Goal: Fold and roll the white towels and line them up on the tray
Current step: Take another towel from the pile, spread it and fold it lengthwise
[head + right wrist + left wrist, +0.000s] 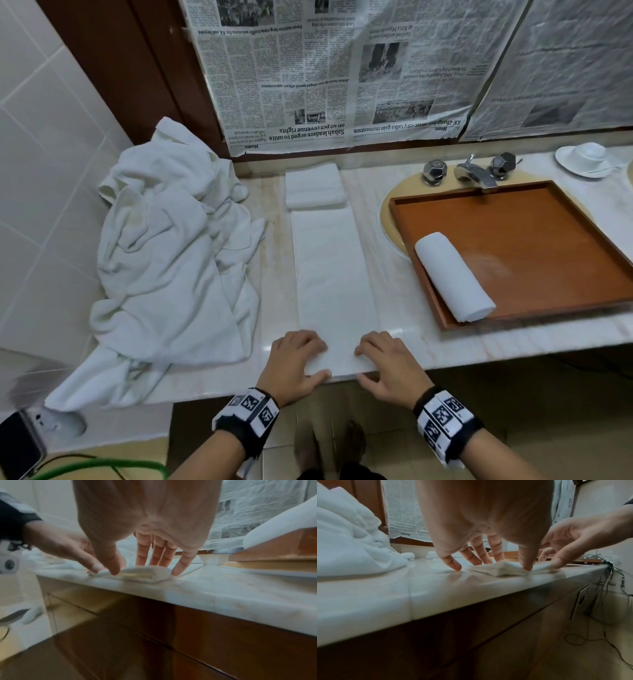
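Towel strip point(334, 274) lay flat on desk point(428, 337) left of tray point(442, 308), both hands, left point(297, 359) and right point(390, 365), pinching its near end with curled fingers point(526, 561); soft, limp, light, likely best gripped at both near corners to roll evenly.

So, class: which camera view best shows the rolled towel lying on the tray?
The head view: the whole rolled towel lies along the tray's left side. The right wrist view catches only its end; the left wrist view hides it.
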Demonstrator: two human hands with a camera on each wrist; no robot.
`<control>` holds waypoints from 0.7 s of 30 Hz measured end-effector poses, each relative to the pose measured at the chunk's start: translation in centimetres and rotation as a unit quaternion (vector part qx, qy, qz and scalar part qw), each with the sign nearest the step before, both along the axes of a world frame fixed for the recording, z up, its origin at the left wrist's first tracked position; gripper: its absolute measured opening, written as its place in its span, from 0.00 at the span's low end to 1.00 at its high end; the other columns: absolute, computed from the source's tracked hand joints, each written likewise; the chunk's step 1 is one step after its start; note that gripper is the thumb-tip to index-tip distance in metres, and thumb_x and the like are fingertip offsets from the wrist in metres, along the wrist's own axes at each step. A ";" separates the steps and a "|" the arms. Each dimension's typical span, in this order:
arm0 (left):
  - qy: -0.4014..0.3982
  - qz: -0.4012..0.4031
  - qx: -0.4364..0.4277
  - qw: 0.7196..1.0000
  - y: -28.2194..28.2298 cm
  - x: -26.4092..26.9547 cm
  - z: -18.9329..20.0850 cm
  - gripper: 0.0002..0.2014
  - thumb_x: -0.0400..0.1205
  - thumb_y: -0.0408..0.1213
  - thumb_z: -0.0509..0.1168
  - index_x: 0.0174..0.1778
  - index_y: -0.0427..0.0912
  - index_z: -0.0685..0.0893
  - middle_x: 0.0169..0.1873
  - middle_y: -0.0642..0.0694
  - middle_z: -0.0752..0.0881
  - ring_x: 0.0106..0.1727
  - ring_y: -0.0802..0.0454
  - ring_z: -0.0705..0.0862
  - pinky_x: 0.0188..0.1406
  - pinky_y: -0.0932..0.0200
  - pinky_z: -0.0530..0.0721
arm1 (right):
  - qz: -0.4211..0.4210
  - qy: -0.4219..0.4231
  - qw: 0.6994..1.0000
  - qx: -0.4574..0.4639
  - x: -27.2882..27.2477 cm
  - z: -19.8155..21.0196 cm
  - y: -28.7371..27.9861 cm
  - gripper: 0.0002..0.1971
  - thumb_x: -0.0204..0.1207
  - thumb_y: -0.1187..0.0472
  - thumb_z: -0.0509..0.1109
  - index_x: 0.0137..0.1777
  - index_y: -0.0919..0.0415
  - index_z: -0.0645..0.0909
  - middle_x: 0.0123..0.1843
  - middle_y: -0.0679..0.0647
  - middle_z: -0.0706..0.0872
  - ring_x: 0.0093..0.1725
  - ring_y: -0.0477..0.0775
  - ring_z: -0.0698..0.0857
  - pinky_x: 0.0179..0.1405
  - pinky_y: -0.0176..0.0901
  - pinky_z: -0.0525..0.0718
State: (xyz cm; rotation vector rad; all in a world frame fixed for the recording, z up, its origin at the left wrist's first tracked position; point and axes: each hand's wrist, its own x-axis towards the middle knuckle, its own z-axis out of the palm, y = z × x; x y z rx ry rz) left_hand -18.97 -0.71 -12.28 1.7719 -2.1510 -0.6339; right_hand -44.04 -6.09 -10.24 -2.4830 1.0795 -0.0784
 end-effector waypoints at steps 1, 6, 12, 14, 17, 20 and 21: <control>-0.008 -0.003 0.000 1.000 0.0 -0.1 0.1 0.24 0.74 0.66 0.65 0.63 0.59 0.81 0.64 0.60 0.77 0.65 0.57 0.73 0.66 0.51 0.71 | 0.012 0.012 1.000 -0.001 -0.3 -0.2 -0.1 0.22 0.75 0.41 0.63 0.67 0.49 0.76 0.67 0.45 0.74 0.64 0.46 0.73 0.65 0.37 0.72; -0.075 -0.009 0.018 0.997 0.3 -1.0 0.4 0.26 0.69 0.66 0.66 0.62 0.63 0.78 0.65 0.58 0.76 0.66 0.51 0.74 0.61 0.48 0.72 | 0.040 0.018 0.997 -0.060 -0.5 -1.0 0.3 0.18 0.64 0.53 0.79 0.53 0.54 0.82 0.54 0.50 0.82 0.50 0.50 0.83 0.44 0.40 0.86; -0.090 0.001 0.042 0.995 0.6 -1.6 1.1 0.22 0.72 0.61 0.54 0.55 0.59 0.84 0.61 0.57 0.79 0.64 0.48 0.75 0.60 0.47 0.73 | 0.036 -0.010 0.996 -0.086 -0.9 -1.2 0.6 0.11 0.66 0.59 0.81 0.46 0.57 0.84 0.47 0.51 0.84 0.42 0.50 0.84 0.35 0.39 0.87; -0.083 0.010 0.041 0.996 0.5 -1.7 1.3 0.24 0.73 0.60 0.51 0.54 0.56 0.87 0.58 0.56 0.82 0.62 0.47 0.77 0.58 0.47 0.75 | 0.027 -0.006 0.994 -0.104 -0.6 -1.0 0.5 0.11 0.65 0.59 0.81 0.44 0.58 0.84 0.44 0.51 0.84 0.40 0.50 0.83 0.32 0.40 0.85; -0.087 0.009 0.039 0.995 0.4 -1.7 1.6 0.26 0.73 0.59 0.50 0.54 0.53 0.88 0.53 0.54 0.86 0.58 0.46 0.80 0.52 0.50 0.76 | 0.014 -0.001 0.994 -0.104 -0.1 -0.8 0.5 0.11 0.63 0.61 0.81 0.43 0.58 0.83 0.42 0.52 0.84 0.38 0.51 0.82 0.30 0.42 0.84; -0.071 0.023 0.059 0.995 0.2 -1.5 2.3 0.26 0.76 0.57 0.51 0.58 0.51 0.88 0.51 0.52 0.87 0.57 0.49 0.80 0.52 0.51 0.78 | -0.017 -0.005 0.998 -0.068 0.0 -0.5 0.3 0.08 0.70 0.63 0.76 0.48 0.59 0.84 0.46 0.52 0.85 0.44 0.54 0.83 0.38 0.47 0.85; -0.052 0.035 0.067 0.996 0.1 -1.4 2.6 0.25 0.77 0.55 0.54 0.59 0.49 0.88 0.49 0.51 0.87 0.56 0.48 0.81 0.53 0.51 0.79 | -0.032 -0.015 0.998 -0.045 0.0 -0.4 0.1 0.08 0.73 0.62 0.73 0.52 0.60 0.85 0.49 0.52 0.85 0.48 0.54 0.83 0.43 0.48 0.85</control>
